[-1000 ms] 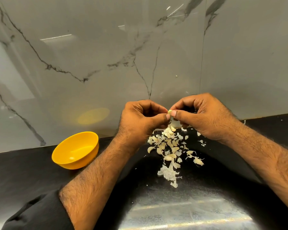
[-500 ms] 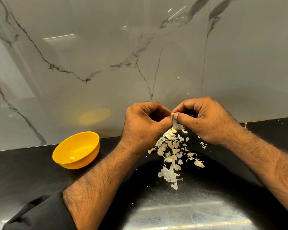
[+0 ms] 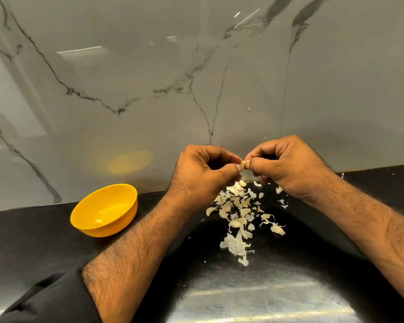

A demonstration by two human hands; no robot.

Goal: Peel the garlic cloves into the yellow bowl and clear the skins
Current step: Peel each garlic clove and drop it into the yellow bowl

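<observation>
My left hand [image 3: 203, 171] and my right hand [image 3: 287, 166] meet above the black counter, both pinching one small pale garlic clove [image 3: 243, 164] between thumbs and fingertips. Most of the clove is hidden by the fingers. Directly below the hands lies a scattered heap of garlic cloves and papery skins [image 3: 239, 213]. The yellow bowl [image 3: 84, 220] stands to the left of my left forearm, tilted toward me, with one peeled clove [image 3: 99, 221] inside it.
A grey marble-patterned wall [image 3: 196, 89] rises right behind the hands and the bowl. The black countertop [image 3: 33, 241] stretches left and right, with a bright glare patch near the front edge. A few skin flakes [image 3: 282, 202] lie under my right wrist.
Both hands stay together on the clove, with the fingertips shifting slightly around it. The heap and the bowl have not moved.
</observation>
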